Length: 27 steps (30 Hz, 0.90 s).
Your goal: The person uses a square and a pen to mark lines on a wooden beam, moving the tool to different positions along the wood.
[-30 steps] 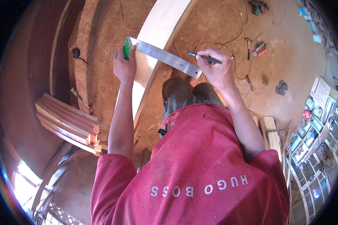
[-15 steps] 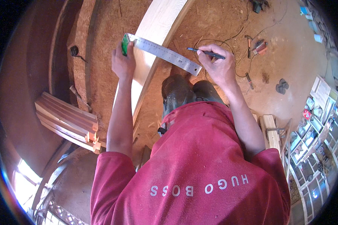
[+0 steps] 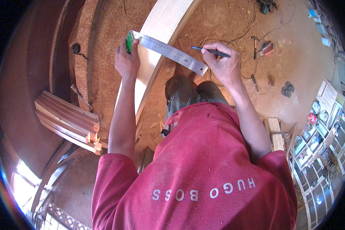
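My left hand [image 3: 128,61] is closed on the green stock of a try square, its thumb against the inner end. The square's steel blade [image 3: 168,51] lies across a pale wooden board [image 3: 154,30] and sticks out past the board's right edge. My right hand [image 3: 224,65] holds a dark pen [image 3: 215,52] between thumb and fingers. The pen's tip points left, above the blade and apart from both blade and board.
A stack of wooden pieces [image 3: 67,120] lies at the left. On the floor to the right are a hammer [image 3: 255,48], a red-brown tool [image 3: 267,49], a cable and a dark object [image 3: 288,88]. Shelves with containers [image 3: 314,134] stand far right.
The try square and my left hand have shifted very slightly, the blade a few pixels right and tilted a little more. The pen has barely moved.
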Tool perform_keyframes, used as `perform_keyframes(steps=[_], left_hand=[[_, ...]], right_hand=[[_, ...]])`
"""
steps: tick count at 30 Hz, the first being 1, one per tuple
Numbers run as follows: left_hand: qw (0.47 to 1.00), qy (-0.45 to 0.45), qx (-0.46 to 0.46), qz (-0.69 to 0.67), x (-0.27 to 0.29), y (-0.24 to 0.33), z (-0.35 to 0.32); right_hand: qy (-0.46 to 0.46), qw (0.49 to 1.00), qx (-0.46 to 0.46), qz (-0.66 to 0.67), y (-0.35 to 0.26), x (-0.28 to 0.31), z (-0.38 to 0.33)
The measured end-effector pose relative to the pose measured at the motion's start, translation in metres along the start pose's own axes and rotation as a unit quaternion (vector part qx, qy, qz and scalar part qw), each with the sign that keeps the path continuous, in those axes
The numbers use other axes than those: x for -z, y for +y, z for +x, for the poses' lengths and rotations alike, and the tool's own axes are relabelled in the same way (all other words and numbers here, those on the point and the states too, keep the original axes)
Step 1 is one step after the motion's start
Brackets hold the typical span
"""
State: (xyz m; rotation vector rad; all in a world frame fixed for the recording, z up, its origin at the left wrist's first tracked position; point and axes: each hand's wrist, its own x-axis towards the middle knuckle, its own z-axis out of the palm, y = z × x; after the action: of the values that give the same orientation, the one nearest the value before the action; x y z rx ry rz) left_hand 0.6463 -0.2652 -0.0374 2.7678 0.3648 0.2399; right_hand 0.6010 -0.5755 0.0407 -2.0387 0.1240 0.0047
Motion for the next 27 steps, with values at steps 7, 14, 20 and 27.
perform_keyframes(steps=[7,14,20,27], left_hand=[[1.000,0.002,-0.002,-0.005,-0.002,-0.003,0.000],[1.000,0.004,0.004,-0.002,-0.001,-0.001,0.000],[0.998,-0.044,0.041,-0.015,0.007,0.003,0.002],[0.999,-0.033,0.023,-0.027,0.005,0.006,0.002]], right_hand=[[-0.005,1.000,-0.008,-0.011,0.000,-0.002,0.001],[-0.018,1.000,-0.002,0.005,0.004,-0.008,0.002],[-0.048,0.998,0.019,0.036,-0.008,-0.026,0.014],[-0.089,0.992,0.084,0.036,-0.013,-0.072,0.048]])
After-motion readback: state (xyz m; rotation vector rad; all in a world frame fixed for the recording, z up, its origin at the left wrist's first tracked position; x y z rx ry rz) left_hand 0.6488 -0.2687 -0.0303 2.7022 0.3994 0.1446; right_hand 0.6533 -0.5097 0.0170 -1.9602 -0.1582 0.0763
